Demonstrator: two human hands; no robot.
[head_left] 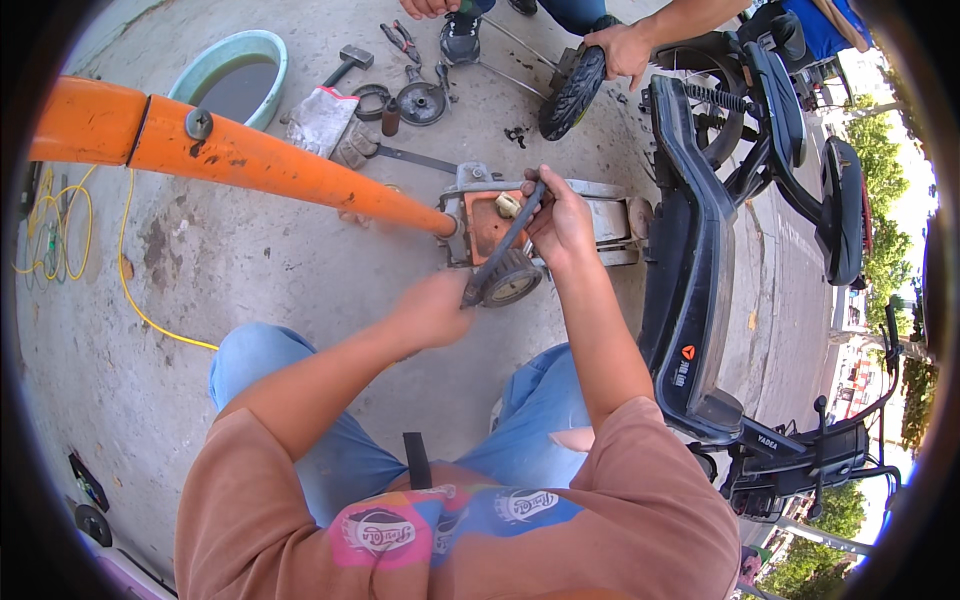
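Observation:
In front of my knees, my left hand [437, 310] is closed on the body of a tire inflator with a round, dark-rimmed gauge [512, 283]. Its short black hose [507, 240] slants up and right to my right hand [562, 222], whose fingers are wrapped round the hose near its end. A small pale brass-coloured fitting [508, 204] shows beside those fingers. Right beneath both hands stands a floor jack [483, 225] with an orange plate. Its long orange handle [280, 150] runs off to the upper left.
An electric scooter [690, 270] lies tilted at the right. Ahead, another person's hand [622, 50] rests on a small wheel [575, 95]. A hammer [350, 60], pliers [402, 40], a glove [352, 145], a hub part [421, 102] and a water basin [240, 75] are on the concrete. A yellow hose [150, 315] trails at left.

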